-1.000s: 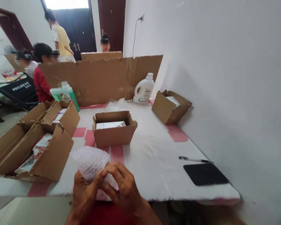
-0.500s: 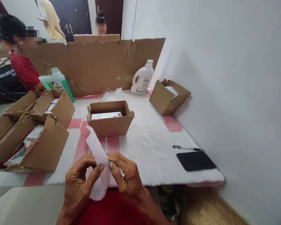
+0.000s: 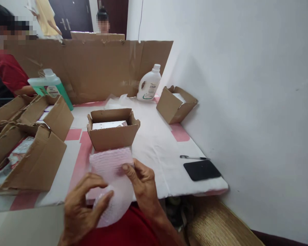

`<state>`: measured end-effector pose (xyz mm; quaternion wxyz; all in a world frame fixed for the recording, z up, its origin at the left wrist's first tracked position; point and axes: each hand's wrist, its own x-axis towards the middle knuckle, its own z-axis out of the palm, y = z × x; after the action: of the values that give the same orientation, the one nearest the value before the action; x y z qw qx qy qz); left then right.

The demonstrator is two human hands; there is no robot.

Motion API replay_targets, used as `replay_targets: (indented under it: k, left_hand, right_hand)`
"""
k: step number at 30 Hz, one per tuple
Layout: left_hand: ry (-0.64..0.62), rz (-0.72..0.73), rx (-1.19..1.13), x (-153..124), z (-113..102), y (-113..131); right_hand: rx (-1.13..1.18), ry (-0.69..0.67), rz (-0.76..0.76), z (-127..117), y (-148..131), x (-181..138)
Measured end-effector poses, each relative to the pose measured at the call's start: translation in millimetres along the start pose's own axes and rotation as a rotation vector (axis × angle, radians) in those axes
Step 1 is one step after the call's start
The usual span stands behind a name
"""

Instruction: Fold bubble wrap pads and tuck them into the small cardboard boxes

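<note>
A sheet of clear bubble wrap (image 3: 111,162) is held up in front of the table edge, its ridged upper part spread out and its lower part curving down over my lap. My right hand (image 3: 143,182) grips the sheet's right side, thumb in front and fingers behind. At the lower left, my left hand (image 3: 83,200) has its thumb and index finger on either side of a fold in the wrap. Just beyond the wrap stands an open cardboard box (image 3: 113,136) with white boxes (image 3: 107,125) inside.
More open cardboard boxes (image 3: 55,147) stand at the left, and another cardboard box (image 3: 169,106) is by the wall. A green-liquid bottle (image 3: 52,87) and white jug (image 3: 149,85) stand before a cardboard partition (image 3: 97,71). A pen (image 3: 193,157) and black phone-like slab (image 3: 202,170) lie right.
The bubble wrap has turned from nearly edge-on to face me, spreading wider. My hands have moved apart a little. The view has shifted slightly right.
</note>
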<state>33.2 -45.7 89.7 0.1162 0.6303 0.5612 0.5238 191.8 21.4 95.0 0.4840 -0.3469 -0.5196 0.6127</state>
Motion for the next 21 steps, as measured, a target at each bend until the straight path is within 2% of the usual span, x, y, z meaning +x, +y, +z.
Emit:
replay_targets:
  k: [2, 3, 4, 7, 9, 14, 16, 19, 21]
  left_hand:
    - [0.157, -0.123, -0.002, 2, -10, -8]
    - [0.173, -0.176, 0.009, 4, -14, -11]
    - [0.122, -0.211, 0.005, 8, -17, -12]
    - [-0.226, -0.236, -0.116, 20, -18, -10]
    - [-0.331, -0.233, -0.162, 25, -14, -4]
    - [-0.194, -0.298, -0.177, 30, -8, 7]
    - [-0.129, -0.321, -0.186, 30, -10, 10]
    - [-0.028, -0.320, -0.117, 33, -13, 15]
    - [0.020, -0.320, -0.084, 36, -12, 19]
  right_hand:
    - [0.095, 0.024, 0.066, -8, 2, 3]
    - [0.125, 0.024, 0.077, -11, 2, 5]
    - [0.148, 0.016, 0.083, -13, 2, 7]
    - [0.186, 0.003, 0.084, -15, -1, 10]
    - [0.194, -0.002, 0.081, -15, -2, 11]
    - [0.113, 0.003, 0.002, -18, -8, 17]
    - [0.033, 0.073, -0.100, -19, -13, 16]
    - [-0.149, 0.257, -0.317, -16, -23, 10]
    - [-0.274, 0.217, -0.409, -11, -28, 4]
